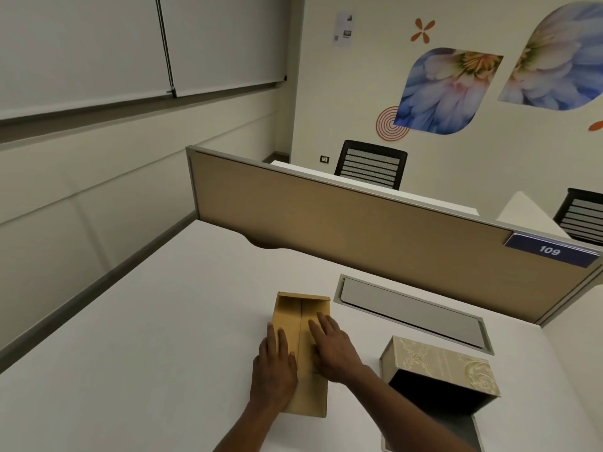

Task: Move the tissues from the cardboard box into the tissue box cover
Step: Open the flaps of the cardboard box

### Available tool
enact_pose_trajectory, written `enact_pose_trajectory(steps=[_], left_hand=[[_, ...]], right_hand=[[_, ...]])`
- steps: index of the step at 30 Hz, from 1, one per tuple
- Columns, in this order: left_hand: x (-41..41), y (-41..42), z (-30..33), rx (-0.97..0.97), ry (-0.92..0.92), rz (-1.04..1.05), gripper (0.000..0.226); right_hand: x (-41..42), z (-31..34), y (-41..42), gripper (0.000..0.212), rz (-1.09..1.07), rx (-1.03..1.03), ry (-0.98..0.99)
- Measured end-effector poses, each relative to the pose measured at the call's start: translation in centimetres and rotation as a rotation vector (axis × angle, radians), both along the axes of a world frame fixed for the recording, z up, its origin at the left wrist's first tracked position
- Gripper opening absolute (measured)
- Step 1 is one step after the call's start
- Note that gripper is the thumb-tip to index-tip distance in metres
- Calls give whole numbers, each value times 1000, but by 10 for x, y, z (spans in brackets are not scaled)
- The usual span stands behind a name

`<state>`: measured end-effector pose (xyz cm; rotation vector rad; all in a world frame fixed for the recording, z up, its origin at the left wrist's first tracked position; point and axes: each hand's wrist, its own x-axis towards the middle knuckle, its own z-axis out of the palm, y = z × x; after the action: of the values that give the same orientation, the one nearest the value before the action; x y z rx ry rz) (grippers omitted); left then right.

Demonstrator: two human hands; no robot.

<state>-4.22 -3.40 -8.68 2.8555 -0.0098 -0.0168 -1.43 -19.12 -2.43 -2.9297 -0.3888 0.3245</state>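
A closed brown cardboard box [303, 313] lies lengthwise on the white desk [156, 337], its flaps meeting along a middle seam. My left hand [275, 367] rests flat on its left half, fingers spread. My right hand [334, 350] lies flat on its right half, fingers over the seam. No tissues show. To the right stands the beige patterned tissue box cover [447, 363], its dark open side facing me and its lid [434, 435] lying flat in front of it.
A grey cable hatch [414, 313] is set into the desk behind the boxes. A tan divider panel [359, 230] with a blue "109" tag [551, 251] closes off the back. Beyond it stand two black chairs [372, 164].
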Motion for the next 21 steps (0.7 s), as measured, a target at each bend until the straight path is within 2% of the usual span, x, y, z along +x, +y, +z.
enact_pose_trajectory(steps=[3,8,10,21], left_hand=[[2,2,1,30,11,-34,68],[0,3,-1,15,43,-77,70],[8,5,-5,2,66,-25,71],[8,2,-5,-64,95,-23,76]], right_hand=[[18,1,-8,84,71,-64,30],[39,10,-13,88,35,-70,-3],[64,9,-7,91,54,-96,-17],[110,8,14,101,-221,36,237]])
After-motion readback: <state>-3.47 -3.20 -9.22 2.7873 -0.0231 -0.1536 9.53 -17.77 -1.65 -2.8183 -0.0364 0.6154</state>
